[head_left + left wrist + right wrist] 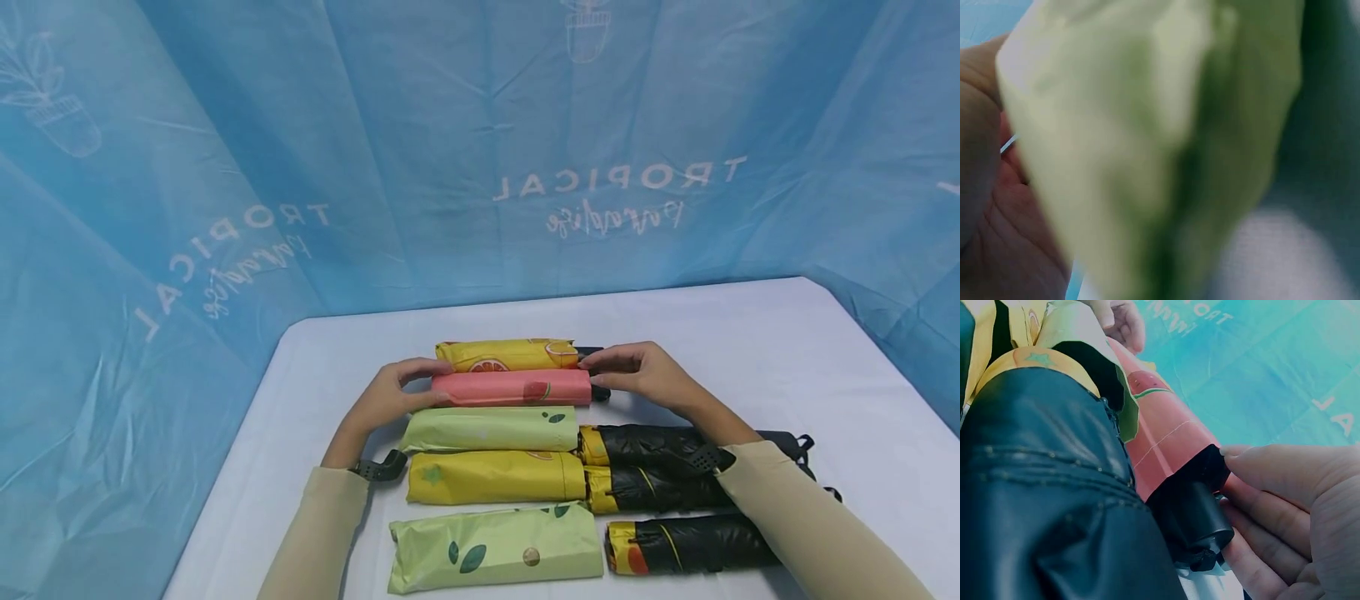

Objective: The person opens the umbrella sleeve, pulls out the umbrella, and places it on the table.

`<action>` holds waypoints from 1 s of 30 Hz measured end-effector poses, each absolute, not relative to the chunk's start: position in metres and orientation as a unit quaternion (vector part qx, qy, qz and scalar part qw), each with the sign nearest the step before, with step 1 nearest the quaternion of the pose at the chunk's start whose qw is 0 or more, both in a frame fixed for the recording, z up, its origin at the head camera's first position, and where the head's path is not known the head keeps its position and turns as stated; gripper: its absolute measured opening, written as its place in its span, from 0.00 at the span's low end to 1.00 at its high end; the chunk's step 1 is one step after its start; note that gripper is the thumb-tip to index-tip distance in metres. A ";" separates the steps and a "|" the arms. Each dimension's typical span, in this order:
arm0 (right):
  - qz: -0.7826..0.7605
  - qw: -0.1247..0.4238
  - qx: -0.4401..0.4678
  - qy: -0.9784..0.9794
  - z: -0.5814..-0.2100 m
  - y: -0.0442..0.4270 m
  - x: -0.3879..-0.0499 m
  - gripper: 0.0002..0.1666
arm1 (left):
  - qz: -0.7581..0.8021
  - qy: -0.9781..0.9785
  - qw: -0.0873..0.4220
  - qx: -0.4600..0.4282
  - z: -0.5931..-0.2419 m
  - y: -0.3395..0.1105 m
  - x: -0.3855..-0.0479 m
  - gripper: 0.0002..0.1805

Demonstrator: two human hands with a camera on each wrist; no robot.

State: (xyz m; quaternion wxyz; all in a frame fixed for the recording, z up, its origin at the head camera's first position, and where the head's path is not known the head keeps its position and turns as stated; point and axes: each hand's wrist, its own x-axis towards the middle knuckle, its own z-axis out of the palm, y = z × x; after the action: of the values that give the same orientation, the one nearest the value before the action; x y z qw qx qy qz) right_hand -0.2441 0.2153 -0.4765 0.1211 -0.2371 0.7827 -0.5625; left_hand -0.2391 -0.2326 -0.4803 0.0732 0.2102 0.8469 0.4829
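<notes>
While the left hand (386, 396) pinches the pink umbrella (491, 388) at one end, the right hand (651, 375) has its grip curled about the other, by the black handle (1196, 519). It lies on the table (712, 333) between a yellow umbrella (517, 355) and a green umbrella (491, 430).

The left wrist view blurs the light-green umbrella cover (1110, 125), cropped at twelve o'clock. At the head view's four o'clock, a beige sleeve (810, 525) hides one end of the nearest black umbrella (697, 546).
</notes>
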 end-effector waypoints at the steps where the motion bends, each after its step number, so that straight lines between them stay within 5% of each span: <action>1: -0.561 0.121 -0.237 0.784 -0.477 0.215 -0.244 0.20 | 0.482 0.848 0.073 0.210 -0.480 -0.232 -0.239 0.26; 15: -0.507 0.170 -0.250 0.807 -0.486 0.211 -0.248 0.28 | 0.436 0.872 0.095 0.201 -0.495 -0.228 -0.240 0.34; 30: -0.425 0.111 -0.268 0.857 -0.489 0.206 -0.241 0.32 | 0.445 0.868 0.089 0.204 -0.497 -0.223 -0.238 0.35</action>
State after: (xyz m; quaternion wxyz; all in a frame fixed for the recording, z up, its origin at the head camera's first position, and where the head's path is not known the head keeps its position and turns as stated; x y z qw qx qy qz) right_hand -0.2407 0.2058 -0.4885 0.1114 -0.2682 0.8571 -0.4254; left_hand -0.2381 -0.2234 -0.4974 0.0891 0.2036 0.8677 0.4447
